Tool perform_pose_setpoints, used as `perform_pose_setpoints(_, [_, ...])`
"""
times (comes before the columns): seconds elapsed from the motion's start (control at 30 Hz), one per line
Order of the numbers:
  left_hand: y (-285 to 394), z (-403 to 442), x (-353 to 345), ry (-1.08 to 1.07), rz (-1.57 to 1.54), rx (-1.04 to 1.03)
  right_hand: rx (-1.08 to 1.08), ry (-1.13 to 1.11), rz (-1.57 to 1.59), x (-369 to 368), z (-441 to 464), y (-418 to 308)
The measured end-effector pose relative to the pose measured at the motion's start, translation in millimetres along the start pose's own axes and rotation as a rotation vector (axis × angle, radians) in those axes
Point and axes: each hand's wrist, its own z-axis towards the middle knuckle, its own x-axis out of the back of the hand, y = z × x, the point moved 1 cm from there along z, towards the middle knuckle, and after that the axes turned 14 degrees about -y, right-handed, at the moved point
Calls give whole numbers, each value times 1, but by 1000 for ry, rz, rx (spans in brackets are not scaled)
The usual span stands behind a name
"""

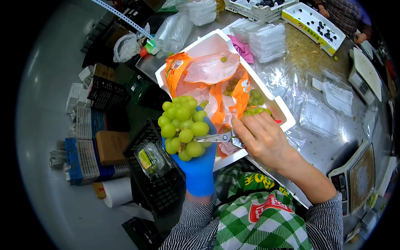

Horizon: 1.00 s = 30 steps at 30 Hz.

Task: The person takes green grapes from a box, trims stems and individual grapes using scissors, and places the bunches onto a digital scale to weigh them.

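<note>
My left hand (pixel 199 173), in a blue glove, cups a bunch of green grapes (pixel 182 124) from below. Bare, my right hand (pixel 262 137) is closed around the handles of a pair of scissors (pixel 223 137). The scissor blades point left and reach the lower right side of the bunch; their tips are partly hidden by grapes. Behind both hands lies a white foam box (pixel 280 109), with orange and clear wrapping bags (pixel 214 68) inside. More green grapes (pixel 255 98) show in the box, near my right fingers.
Clear plastic trays (pixel 266 43) stack on the metal table behind the box. Scales (pixel 354 177) stand at the right. A yellow-edged box of dark fruit (pixel 314 28) is near another person. Down at left is a black crate (pixel 160 191) holding a clear pack.
</note>
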Motion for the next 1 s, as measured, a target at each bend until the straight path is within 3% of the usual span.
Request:
perform_pose_setpoints(0.23, [5,11,30,-89,-164,40,-67,-110,187,-6,-9,8])
perform_pose_setpoints(0.33, [-2,20,17,-76,75,-25,-159,-42,356,-7,-10,9])
perform_pose_setpoints(0.4, [-1,26,18,-172,-43,33,-244,52,520,-17,-13,10])
perform_pose_setpoints(0.57, [-17,35,-28,136,76,-21,-373,86,744,-14,-13,2])
perform_pose_setpoints(0.73, [-4,34,7,-232,-11,130,-444,119,884,-11,-14,-8])
perform_pose_setpoints(0.8, [-9,37,11,-229,244,-2,-454,122,878,-7,-13,-11])
perform_pose_setpoints(0.9, [-17,27,-2,-176,322,-174,-469,120,917,-7,-19,-17])
perform_pose_setpoints(1.0, [2,20,8,-232,226,-126,-418,131,824,-4,-20,-19])
